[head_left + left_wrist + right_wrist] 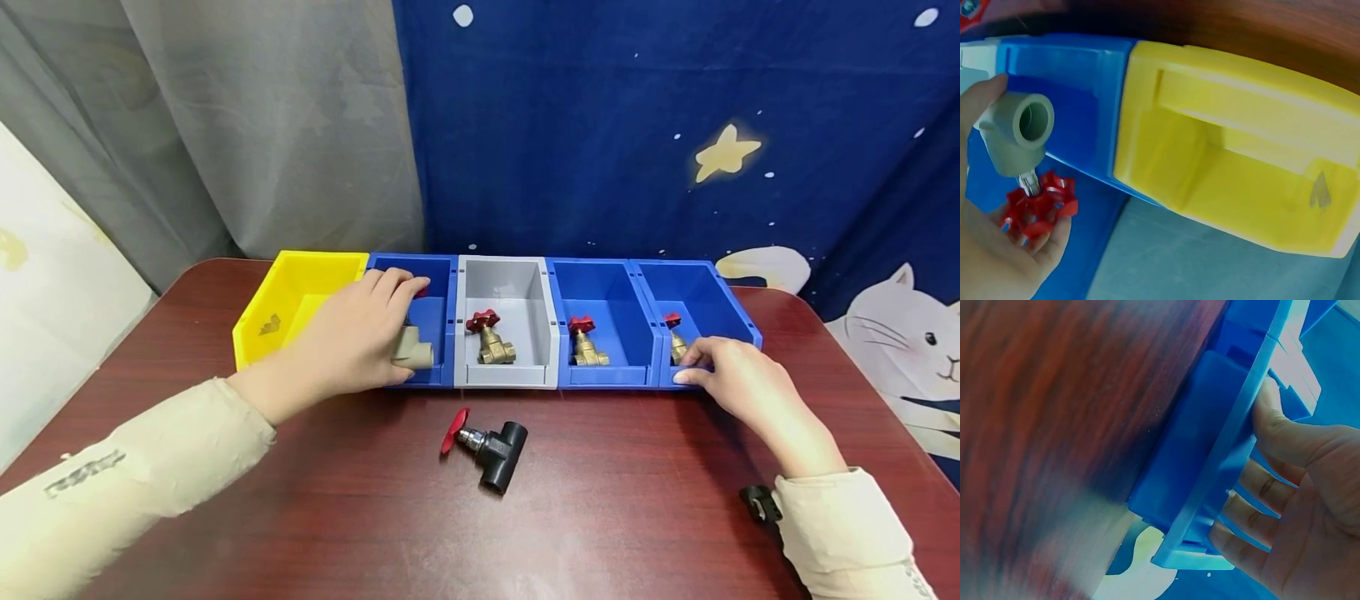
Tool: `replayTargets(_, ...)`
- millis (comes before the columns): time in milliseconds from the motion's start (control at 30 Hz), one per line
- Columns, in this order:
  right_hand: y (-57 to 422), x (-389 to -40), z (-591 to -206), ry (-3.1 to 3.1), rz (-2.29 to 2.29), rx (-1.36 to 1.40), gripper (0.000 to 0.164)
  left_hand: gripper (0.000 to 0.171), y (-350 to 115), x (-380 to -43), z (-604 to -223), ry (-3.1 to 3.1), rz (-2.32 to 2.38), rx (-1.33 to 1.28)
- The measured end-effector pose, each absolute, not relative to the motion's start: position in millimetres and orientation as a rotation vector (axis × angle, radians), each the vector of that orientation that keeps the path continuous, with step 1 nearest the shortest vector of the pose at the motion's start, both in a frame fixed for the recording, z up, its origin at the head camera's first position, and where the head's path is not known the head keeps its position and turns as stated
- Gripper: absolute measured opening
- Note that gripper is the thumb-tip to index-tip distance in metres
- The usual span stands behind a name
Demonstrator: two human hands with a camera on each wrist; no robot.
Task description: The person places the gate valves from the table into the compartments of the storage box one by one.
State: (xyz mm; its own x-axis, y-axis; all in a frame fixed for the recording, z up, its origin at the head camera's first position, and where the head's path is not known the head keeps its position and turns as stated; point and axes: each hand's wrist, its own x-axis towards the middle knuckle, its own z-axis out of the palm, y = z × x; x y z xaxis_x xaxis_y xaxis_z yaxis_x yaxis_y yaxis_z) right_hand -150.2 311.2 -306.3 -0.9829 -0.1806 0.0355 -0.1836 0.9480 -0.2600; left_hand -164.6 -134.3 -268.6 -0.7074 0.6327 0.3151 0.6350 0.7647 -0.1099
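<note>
My left hand [352, 333] holds a beige plastic valve [412, 350] over the blue bin [442, 308] beside the yellow one. In the left wrist view its fingers curl behind the red handwheel [1041, 206] and the thumb lies by the pipe body. My right hand [738, 383] reaches over the front of the rightmost blue bin [738, 321], its fingers close beside a brass valve [678, 346] with a red handwheel. The right wrist view shows the fingers [1254, 512] inside that bin; its side wall hides their tips, and I cannot tell whether they grip anything.
A black plastic tee valve [501, 454] with a red handwheel lies on the table [600, 500] in front of the bins. Brass valves sit in the grey bin [506, 379] and the blue bin [607, 379] beside it. The yellow bin [330, 275] stands at the row's left end.
</note>
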Motion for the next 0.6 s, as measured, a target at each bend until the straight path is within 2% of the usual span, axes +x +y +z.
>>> replayTargets(600,312,-152,-306,-3.097,0.414,0.289,0.013,0.103,-123,-207,-268,-3.003,0.0,-0.88)
